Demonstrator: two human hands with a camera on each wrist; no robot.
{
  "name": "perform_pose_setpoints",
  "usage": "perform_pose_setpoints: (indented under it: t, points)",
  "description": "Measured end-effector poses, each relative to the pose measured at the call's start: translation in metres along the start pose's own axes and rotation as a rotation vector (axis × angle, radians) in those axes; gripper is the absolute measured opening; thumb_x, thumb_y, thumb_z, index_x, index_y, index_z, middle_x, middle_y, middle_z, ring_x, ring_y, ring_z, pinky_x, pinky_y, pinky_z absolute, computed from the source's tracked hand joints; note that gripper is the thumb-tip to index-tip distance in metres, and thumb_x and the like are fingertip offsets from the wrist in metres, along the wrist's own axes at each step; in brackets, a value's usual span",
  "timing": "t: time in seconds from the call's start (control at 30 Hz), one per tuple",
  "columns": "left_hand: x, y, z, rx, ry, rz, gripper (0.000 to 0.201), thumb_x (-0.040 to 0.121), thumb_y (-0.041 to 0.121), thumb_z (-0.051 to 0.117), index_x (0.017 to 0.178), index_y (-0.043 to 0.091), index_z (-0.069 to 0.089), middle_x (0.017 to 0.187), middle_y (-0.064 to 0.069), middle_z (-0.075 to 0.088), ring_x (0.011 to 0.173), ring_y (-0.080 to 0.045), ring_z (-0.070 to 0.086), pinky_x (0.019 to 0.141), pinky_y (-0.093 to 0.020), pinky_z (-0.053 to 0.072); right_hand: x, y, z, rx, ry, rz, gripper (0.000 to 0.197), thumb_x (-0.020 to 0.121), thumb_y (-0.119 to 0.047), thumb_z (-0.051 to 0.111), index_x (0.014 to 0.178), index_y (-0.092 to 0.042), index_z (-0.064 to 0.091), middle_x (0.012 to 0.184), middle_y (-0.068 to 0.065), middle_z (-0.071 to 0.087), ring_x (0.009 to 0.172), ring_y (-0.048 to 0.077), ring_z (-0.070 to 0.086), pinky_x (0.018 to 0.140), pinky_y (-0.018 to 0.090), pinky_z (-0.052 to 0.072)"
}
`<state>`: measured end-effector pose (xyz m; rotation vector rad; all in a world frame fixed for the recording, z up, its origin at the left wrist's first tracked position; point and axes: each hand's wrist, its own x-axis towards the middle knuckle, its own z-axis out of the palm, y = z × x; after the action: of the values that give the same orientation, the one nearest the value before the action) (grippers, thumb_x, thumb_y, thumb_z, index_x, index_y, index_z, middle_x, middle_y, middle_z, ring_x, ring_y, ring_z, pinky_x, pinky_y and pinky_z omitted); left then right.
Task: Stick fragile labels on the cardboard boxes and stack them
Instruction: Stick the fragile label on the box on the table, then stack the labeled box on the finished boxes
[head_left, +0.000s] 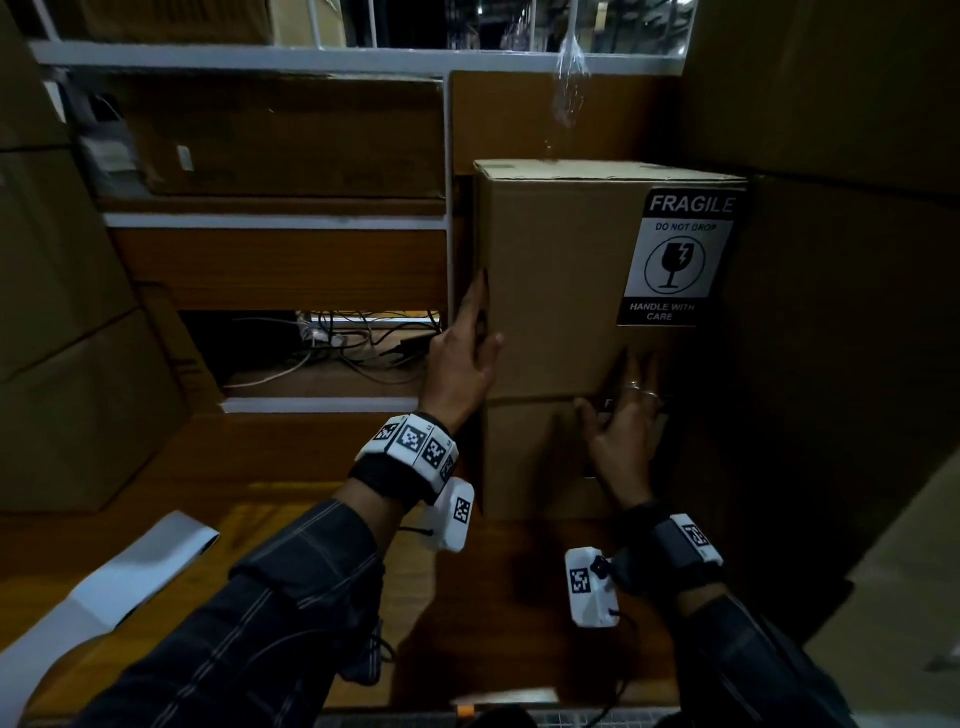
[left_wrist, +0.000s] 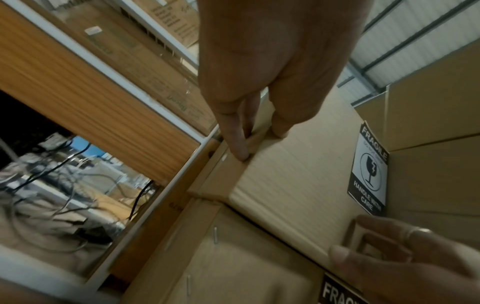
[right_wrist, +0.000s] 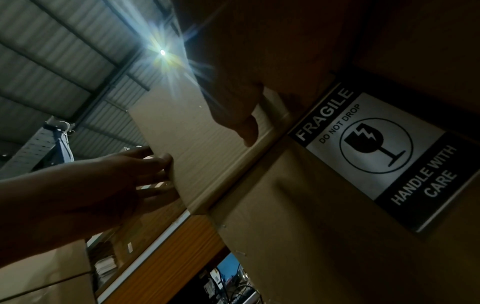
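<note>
boxes stacked: 2 (head_left: 550, 270) | fragile labels: 2 (head_left: 675, 254) | hands: 2 (head_left: 462, 358)

Brown upper box (head_left: 556, 280); black-and-white fragile label (head_left: 675, 260); dark checked sleeve (head_left: 249, 623).

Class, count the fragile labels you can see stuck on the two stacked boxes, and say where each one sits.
2. One fragile label is on the upper box, at its upper right. A second label is on the lower box, mostly covered by the right hand in the head view. Other faces are hidden.
</note>
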<state>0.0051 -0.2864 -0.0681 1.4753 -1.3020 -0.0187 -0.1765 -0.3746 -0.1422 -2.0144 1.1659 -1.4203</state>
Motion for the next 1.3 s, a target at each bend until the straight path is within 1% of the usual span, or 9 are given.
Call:
perform_pose_setpoints:
  t: [0.4,0.57,0.7,0.73,0.87,0.97,1.07,1.17,1.3]
  points:
    - [0.006,-0.019,0.004,-0.058,-0.06,-0.102,0.085,0.096,-0.001,0.057,0.158,0.045,0.02,0.147,-0.001,0.057,0.132,-0.016,0.057,0.109,-0.048,0.049,0.003,0.003,0.002,-0.015,-0.088,0.016,0.087,0.091,-0.015,0.076,0.162,-0.017,0.026,0.172,0.009,0.0,0.158,0.027,0.006,0.126,0.037,0.015]
    - [-0.008,-0.028,-0.008,-0.041,-0.095,-0.167,0.084,0.098,0.005,0.061,0.159,0.043,0.018,0.145,-0.01,0.057,0.131,-0.019,0.057,0.103,-0.05,0.053,-0.019,-0.004,0.002,0.027,-0.071,0.005,0.079,0.091,-0.012,0.074,0.159,-0.014,0.033,0.168,0.015,0.017,0.154,0.028,0.017,0.123,0.039,0.023]
    - [-0.037,-0.046,-0.036,0.027,-0.042,-0.18,0.077,0.099,0.009,0.062,0.161,0.03,0.022,0.148,-0.011,0.053,0.129,-0.01,0.053,0.088,-0.006,0.048,-0.054,-0.008,0.013,0.105,-0.084,-0.049,0.058,0.094,-0.015,0.07,0.147,-0.005,0.05,0.155,0.017,0.04,0.144,0.027,0.037,0.115,0.02,0.026]
    - [-0.047,-0.052,-0.046,0.047,-0.035,-0.186,0.076,0.099,0.008,0.063,0.16,0.028,0.023,0.148,-0.011,0.053,0.125,-0.008,0.053,0.083,-0.003,0.047,-0.064,-0.011,0.017,0.12,-0.12,-0.041,0.052,0.094,-0.014,0.071,0.143,-0.004,0.054,0.149,0.018,0.047,0.139,0.027,0.042,0.111,0.017,0.026]
    - [-0.091,-0.084,-0.095,0.154,-0.005,-0.271,0.072,0.098,0.017,0.065,0.157,0.033,0.028,0.145,-0.01,0.055,0.124,-0.014,0.057,0.103,-0.042,0.052,-0.102,-0.024,0.031,0.194,-0.259,-0.176,0.035,0.092,-0.022,0.059,0.123,-0.01,0.067,0.119,0.006,0.065,0.114,0.025,0.059,0.099,0.016,0.034]
    - [-0.125,-0.1,-0.135,0.189,0.031,-0.342,0.067,0.099,0.019,0.064,0.155,0.036,0.032,0.146,-0.007,0.054,0.123,-0.013,0.057,0.101,-0.042,0.053,-0.125,-0.024,0.05,0.285,-0.418,-0.131,0.037,0.088,-0.042,0.045,0.119,-0.031,0.062,0.111,-0.006,0.063,0.101,0.012,0.062,0.088,0.024,0.047]
    - [-0.152,-0.113,-0.179,0.236,0.078,-0.382,0.064,0.099,0.02,0.064,0.155,0.031,0.036,0.143,-0.005,0.055,0.124,-0.012,0.057,0.097,-0.029,0.052,-0.14,-0.03,0.082,0.307,-0.528,-0.065,0.015,0.1,-0.034,0.06,0.113,-0.041,0.06,0.108,-0.006,0.067,0.101,0.008,0.064,0.089,0.04,0.055]
    - [-0.171,-0.127,-0.226,0.271,0.149,-0.409,0.061,0.099,0.022,0.065,0.152,0.034,0.039,0.141,-0.002,0.056,0.124,-0.013,0.058,0.096,-0.031,0.054,-0.154,-0.057,0.118,0.32,-0.586,-0.079,0.024,0.099,-0.017,0.065,0.113,-0.037,0.062,0.104,-0.017,0.066,0.099,-0.003,0.063,0.085,0.035,0.057]
    - [-0.184,-0.141,-0.291,0.278,0.252,-0.439,0.058,0.099,0.018,0.065,0.152,0.026,0.043,0.142,-0.002,0.055,0.122,-0.013,0.058,0.091,-0.018,0.049,-0.172,-0.107,0.168,0.342,-0.595,-0.183,0.024,0.095,-0.009,0.07,0.108,-0.029,0.066,0.099,-0.017,0.066,0.097,-0.013,0.059,0.082,0.01,0.049]
